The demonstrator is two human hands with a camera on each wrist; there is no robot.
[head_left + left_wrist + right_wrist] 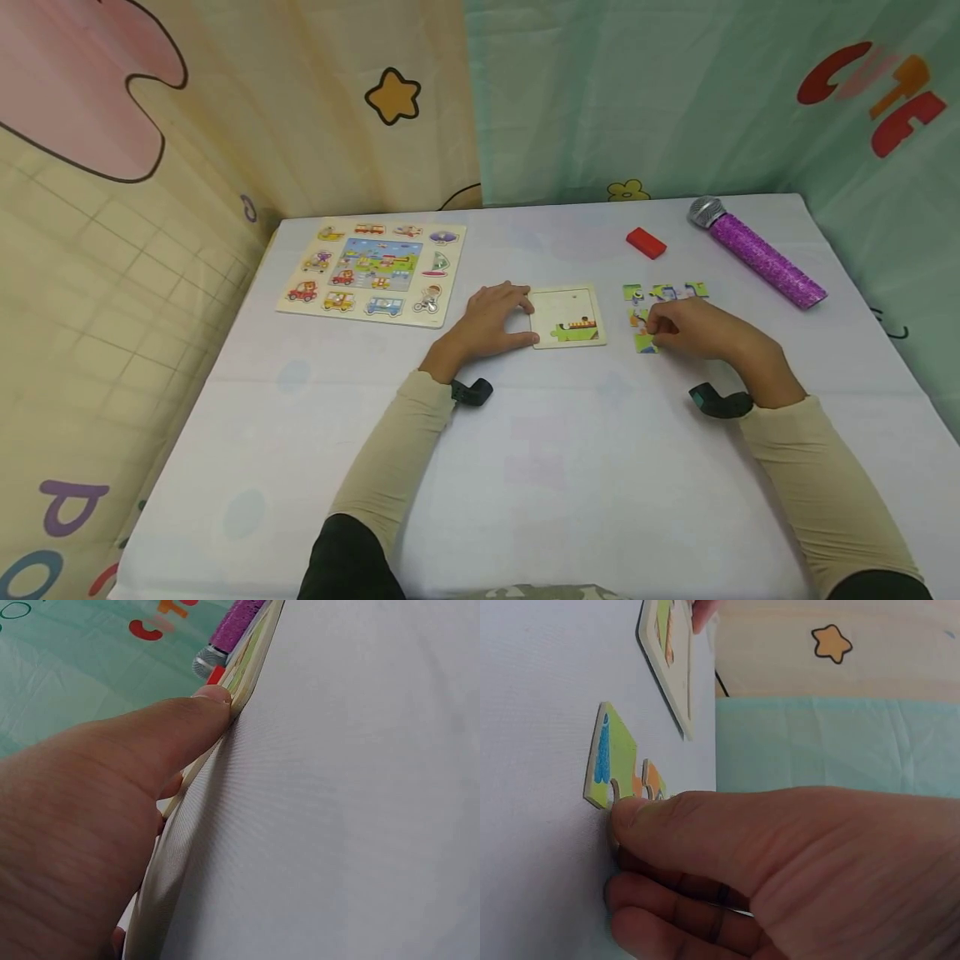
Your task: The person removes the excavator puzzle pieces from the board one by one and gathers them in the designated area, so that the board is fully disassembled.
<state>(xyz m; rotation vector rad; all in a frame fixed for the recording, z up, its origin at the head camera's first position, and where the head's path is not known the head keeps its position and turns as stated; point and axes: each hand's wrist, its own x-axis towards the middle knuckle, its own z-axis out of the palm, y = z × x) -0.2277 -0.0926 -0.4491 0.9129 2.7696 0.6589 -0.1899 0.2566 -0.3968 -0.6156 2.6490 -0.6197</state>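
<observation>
In the head view a small wooden puzzle board (553, 304) lies at mid-table, with one green piece bearing a train (575, 332) fitted in its lower right. My left hand (495, 321) holds the board by its left edge; in the left wrist view the thumb (191, 724) presses the rim. Right of the board lie several loose puzzle pieces (663, 292). My right hand (693, 329) is over them, fingers bent and thumb meeting the edge of a green-and-blue puzzle piece (619, 750). The index fingertip is hidden behind the thumb there.
A larger vehicle puzzle board (296, 273) lies at the back left. Behind the loose pieces is a red block (646, 242). A purple glittery microphone (768, 258) lies at the back right. Curtains (600, 100) hang along the table's far edge and sides.
</observation>
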